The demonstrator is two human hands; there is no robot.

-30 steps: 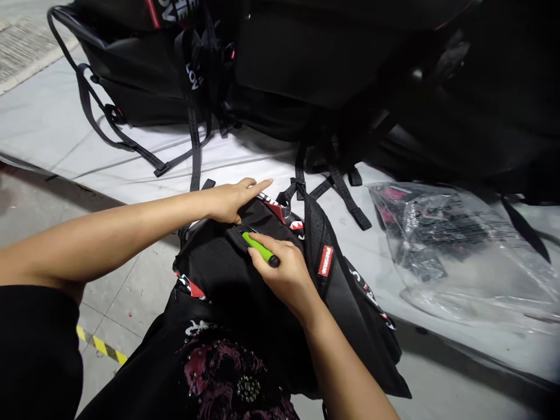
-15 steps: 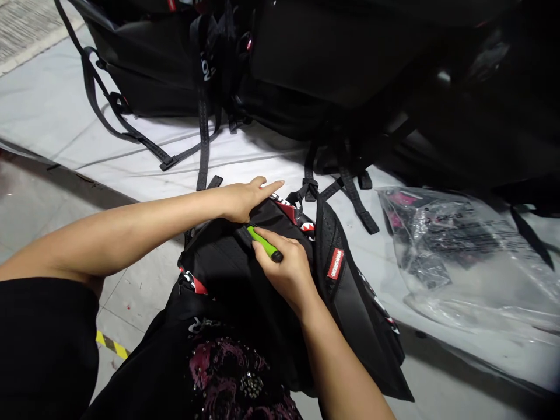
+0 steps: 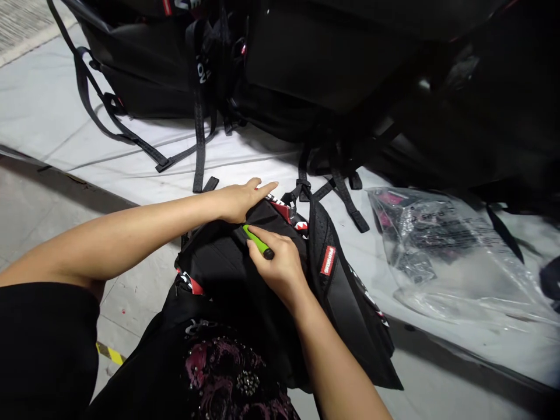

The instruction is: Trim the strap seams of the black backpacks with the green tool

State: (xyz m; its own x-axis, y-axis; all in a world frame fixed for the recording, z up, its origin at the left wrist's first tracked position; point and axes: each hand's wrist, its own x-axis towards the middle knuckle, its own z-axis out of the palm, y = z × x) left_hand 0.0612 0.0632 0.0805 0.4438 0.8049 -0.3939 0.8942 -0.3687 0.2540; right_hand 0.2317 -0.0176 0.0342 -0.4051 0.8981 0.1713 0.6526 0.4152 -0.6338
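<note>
A black backpack (image 3: 227, 262) with red-and-white printed trim leans against the table edge in front of my body. My left hand (image 3: 234, 203) grips its upper part; two digits stretch out over the printed trim, while the others are partly hidden against the black fabric. Closed in my right hand (image 3: 280, 259) is a slim green tool with a black end (image 3: 259, 241). It points up and left at the fabric just below my left hand, and its working tip cannot be made out. A padded shoulder strap (image 3: 326, 256) with a red label lies right of my right hand.
Several large black bags (image 3: 332, 64) stand along the back of the white-covered table (image 3: 65, 105), their straps (image 3: 199, 134) trailing forward. At the right lies a clear plastic bag (image 3: 455, 256) with dark and pink items inside. Yellow-black tape (image 3: 109, 353) marks the floor.
The whole view has shifted slightly, so things sit a little further left. Both hands keep nearly the same place on the backpack, and the green tool is still in my right hand.
</note>
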